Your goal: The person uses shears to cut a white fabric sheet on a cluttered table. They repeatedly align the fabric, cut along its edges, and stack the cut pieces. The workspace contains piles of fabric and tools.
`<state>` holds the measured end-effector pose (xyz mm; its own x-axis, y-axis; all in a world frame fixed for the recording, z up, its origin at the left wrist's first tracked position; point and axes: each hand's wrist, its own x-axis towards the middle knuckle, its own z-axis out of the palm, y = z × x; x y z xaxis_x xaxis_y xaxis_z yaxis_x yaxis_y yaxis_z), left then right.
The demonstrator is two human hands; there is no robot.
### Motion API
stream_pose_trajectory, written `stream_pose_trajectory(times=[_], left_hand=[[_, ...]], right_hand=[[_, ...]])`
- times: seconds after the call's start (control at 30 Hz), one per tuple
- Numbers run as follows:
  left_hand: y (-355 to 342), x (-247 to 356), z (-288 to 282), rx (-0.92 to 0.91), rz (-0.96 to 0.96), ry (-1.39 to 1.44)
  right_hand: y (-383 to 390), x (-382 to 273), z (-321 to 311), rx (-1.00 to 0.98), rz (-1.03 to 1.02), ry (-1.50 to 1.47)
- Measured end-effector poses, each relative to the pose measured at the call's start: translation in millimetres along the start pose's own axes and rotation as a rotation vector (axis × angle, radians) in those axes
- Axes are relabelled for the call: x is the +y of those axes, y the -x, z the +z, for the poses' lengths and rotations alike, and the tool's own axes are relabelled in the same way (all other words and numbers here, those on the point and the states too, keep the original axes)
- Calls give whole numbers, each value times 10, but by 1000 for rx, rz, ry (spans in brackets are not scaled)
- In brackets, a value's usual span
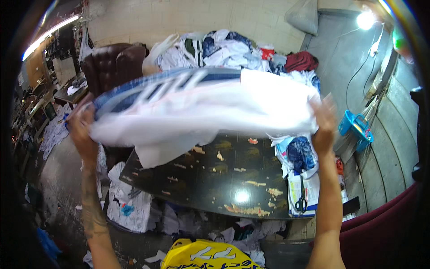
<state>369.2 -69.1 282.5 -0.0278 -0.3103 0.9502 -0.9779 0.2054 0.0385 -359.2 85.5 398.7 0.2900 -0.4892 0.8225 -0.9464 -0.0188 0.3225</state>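
A white garment (pixel 201 103) with a dark blue panel and white diagonal stripes hangs stretched across the view, smeared by motion, above a dark table. At its left end my left hand (pixel 83 127) is closed on the cloth. My right hand (pixel 323 119) grips the other end; its fingers are blurred. The garment's lower white edge sags over the far left part of the tabletop (pixel 210 179), whose black surface is worn and peeling. A pair of black scissors (pixel 301 201) lies on papers (pixel 313 190) at the table's right side, below my right hand.
A heap of white and blue clothes (pixel 228 49) lies beyond the table, beside a dark brown padded chair (pixel 109 65). To the right hangs a blue plastic basket (pixel 355 130). Cloth scraps (pixel 130 208) lie below the table's left edge. A maroon seat (pixel 380 228) stands at near right.
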Motion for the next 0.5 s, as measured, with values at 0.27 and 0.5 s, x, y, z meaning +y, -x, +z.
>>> stream_pose_trajectory(times=[0.27, 0.5], left_hand=[[3431, 498, -961, -1166, -423, 119], [3263, 1255, 836, -560, -624, 622]], right_hand=[[3052, -788, -193, -1345, 481, -479], [3033, -1365, 972, -494, 1431, -1286]])
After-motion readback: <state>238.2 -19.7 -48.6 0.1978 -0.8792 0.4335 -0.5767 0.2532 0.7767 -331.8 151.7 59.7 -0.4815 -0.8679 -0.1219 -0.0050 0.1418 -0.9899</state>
